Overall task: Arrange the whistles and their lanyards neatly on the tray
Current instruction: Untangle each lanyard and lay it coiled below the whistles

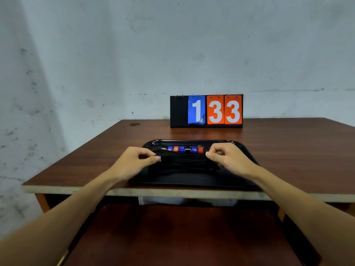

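Observation:
A black tray lies near the front edge of the wooden table. Several whistles in blue, red and black sit side by side in a row along its far side. Their black lanyards lie bundled across the tray's middle. My left hand pinches the bundle's left end between thumb and curled fingers. At the right end, my right hand pinches the lanyards in the same way. The cords blend into the dark tray, so single strands are hard to tell apart.
A flip scoreboard reading 1, 3, 3 stands behind the tray at the table's back, near the wall. The brown table reaches left and right of the tray. A small round mark sits at the back left corner.

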Tool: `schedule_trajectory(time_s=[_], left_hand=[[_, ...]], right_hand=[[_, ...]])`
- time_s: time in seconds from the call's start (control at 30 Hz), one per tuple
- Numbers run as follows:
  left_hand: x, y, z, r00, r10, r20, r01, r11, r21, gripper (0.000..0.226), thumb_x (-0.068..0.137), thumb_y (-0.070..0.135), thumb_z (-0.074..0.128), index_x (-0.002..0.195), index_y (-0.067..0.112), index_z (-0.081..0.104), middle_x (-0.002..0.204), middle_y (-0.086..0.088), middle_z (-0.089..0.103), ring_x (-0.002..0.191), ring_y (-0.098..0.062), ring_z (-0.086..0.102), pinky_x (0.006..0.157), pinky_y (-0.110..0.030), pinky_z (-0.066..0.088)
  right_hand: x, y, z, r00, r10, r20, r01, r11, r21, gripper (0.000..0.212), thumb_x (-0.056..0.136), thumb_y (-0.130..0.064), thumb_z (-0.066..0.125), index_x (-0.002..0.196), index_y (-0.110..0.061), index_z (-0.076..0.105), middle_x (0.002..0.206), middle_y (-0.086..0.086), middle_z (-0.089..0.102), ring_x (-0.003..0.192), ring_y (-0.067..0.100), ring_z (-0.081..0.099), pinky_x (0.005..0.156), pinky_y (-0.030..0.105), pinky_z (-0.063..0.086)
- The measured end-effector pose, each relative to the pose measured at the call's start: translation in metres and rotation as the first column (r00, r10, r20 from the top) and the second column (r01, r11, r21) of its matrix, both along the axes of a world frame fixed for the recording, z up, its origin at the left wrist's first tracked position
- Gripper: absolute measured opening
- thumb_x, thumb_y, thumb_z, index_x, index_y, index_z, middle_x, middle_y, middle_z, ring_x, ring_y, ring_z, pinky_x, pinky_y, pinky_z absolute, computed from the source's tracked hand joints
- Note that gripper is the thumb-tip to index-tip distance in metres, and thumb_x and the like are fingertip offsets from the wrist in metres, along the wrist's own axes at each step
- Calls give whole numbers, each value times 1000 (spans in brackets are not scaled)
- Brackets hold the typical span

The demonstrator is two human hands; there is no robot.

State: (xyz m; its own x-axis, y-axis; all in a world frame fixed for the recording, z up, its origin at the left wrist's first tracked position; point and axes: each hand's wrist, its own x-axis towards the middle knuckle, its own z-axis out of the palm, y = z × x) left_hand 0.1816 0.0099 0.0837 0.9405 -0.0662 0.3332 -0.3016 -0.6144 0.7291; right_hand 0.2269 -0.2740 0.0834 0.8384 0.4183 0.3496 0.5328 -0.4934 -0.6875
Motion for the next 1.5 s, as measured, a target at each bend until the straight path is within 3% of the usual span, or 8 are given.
schedule_trajectory(time_s=[0.3, 0.4, 0.5, 0.7, 1.0, 1.23, 1.33, 1.5], left_hand=[[-7, 5, 4, 976, -203, -79, 143, 871, -469, 21, 84, 18, 61, 93, 2, 71, 102, -11, 73, 87, -13, 69, 66, -24, 40], [-5, 5, 2, 971, -230, -69, 166, 850, -499, 22, 77, 29, 66, 87, 9, 71, 84, -5, 73, 72, -10, 65, 57, -18, 39], [1, 5, -4, 984, -156, -86, 102, 890, -443, 11, 90, 12, 56, 91, 10, 68, 65, 4, 62, 61, -6, 53, 55, -18, 34], [2, -1, -8, 993, -76, -95, 44, 953, -299, 17, 94, 4, 53, 91, 14, 66, 71, 0, 60, 57, -8, 53, 51, -10, 41], [-3, 1, -22, 995, 98, 33, -93, 987, -131, 23, 91, 3, 55, 89, 22, 67, 76, -6, 60, 68, -13, 55, 71, -29, 46], [-10, 10, -17, 999, 36, 26, -34, 998, -56, 14, 83, 8, 70, 87, 22, 70, 76, 2, 64, 64, -5, 57, 65, -14, 46], [-15, 12, -17, 1000, 23, 13, -22, 1000, -22, 13, 79, 10, 74, 83, 22, 75, 69, 6, 70, 66, -2, 59, 66, -10, 46], [-17, 15, -17, 1000, 13, 23, -16, 991, 135, 16, 79, 12, 75, 80, 28, 74, 84, 9, 71, 81, -4, 64, 72, -11, 46]], right_hand=[[-2, 1, -8, 999, 29, 35, -28, 999, -39, 26, 92, -27, 58, 68, -17, 58, 64, 6, 59, 58, 8, 53, 72, 35, 50], [-2, 1, -9, 998, 44, 41, -42, 998, -45, 26, 91, -25, 59, 69, -12, 59, 62, -2, 56, 58, 6, 51, 72, 35, 49], [0, 0, -9, 997, 30, 69, -25, 997, -69, 25, 91, -24, 60, 67, -17, 58, 60, -9, 55, 58, 0, 50, 72, 32, 48], [-1, -2, -10, 994, 17, 113, -4, 994, -111, 20, 89, -20, 63, 69, -21, 58, 63, -9, 57, 59, -2, 52, 69, 26, 47], [-3, -5, -7, 993, 37, 109, -23, 992, -125, 9, 86, -16, 68, 83, -23, 72, 82, -13, 69, 80, -6, 61, 73, 10, 44], [-13, -12, 4, 995, 34, 96, -14, 979, -204, 7, 81, -18, 73, 86, -22, 76, 71, -23, 66, 72, -10, 62, 69, 6, 44], [-18, -15, 1, 996, 51, 73, -32, 971, -238, 5, 81, -18, 73, 85, -20, 75, 63, -14, 67, 56, 4, 65, 67, 12, 51], [-17, -17, -5, 995, 57, 83, -35, 969, -243, 11, 81, -17, 74, 86, -27, 73, 77, -8, 69, 59, 5, 63, 66, 20, 53]])
